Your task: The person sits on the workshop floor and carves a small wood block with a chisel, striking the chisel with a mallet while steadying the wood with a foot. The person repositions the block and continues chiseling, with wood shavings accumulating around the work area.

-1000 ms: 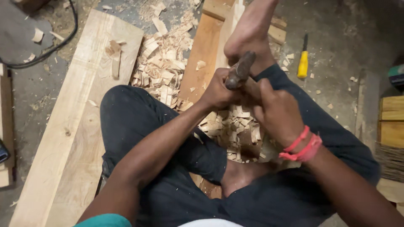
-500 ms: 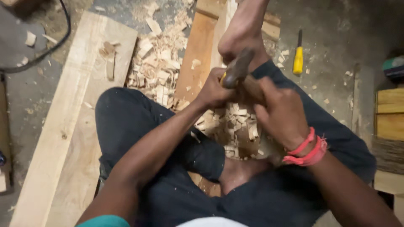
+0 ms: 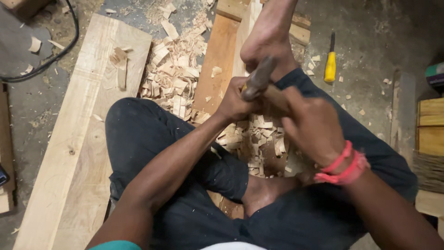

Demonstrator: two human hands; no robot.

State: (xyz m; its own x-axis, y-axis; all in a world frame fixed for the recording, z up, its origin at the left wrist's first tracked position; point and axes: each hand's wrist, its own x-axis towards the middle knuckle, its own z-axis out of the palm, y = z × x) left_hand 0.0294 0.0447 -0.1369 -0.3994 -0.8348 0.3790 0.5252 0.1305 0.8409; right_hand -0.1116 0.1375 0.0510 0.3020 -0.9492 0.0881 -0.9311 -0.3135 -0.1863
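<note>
On the workshop floor (image 3: 379, 41), at the far left, a black cable (image 3: 55, 55) curves over the dust, well clear of the work. Beside it a broad pale plank (image 3: 78, 139) lies flat along the person's left leg, a few offcuts resting on its far end. Between that plank and the reddish-brown board (image 3: 217, 65) a heap of wood chips (image 3: 173, 74) has piled up, with more scattered between the legs. The person sits on the floor and pins the board under a bare foot (image 3: 268, 41), probably so it cannot slide while being cut. The left hand (image 3: 233, 102) is closed around a tool shaft just below the foot, its tip hidden, so I cannot tell what kind it is. The right hand (image 3: 312, 129), with red bands at the wrist, grips a hammer (image 3: 259, 78) whose head sits right over the left fist; the two hands are close together. Right of the foot a yellow-handled screwdriver (image 3: 330, 62) lies on open floor, the roomiest bare patch. Stacked timber (image 3: 430, 125) lines the right edge.
</note>
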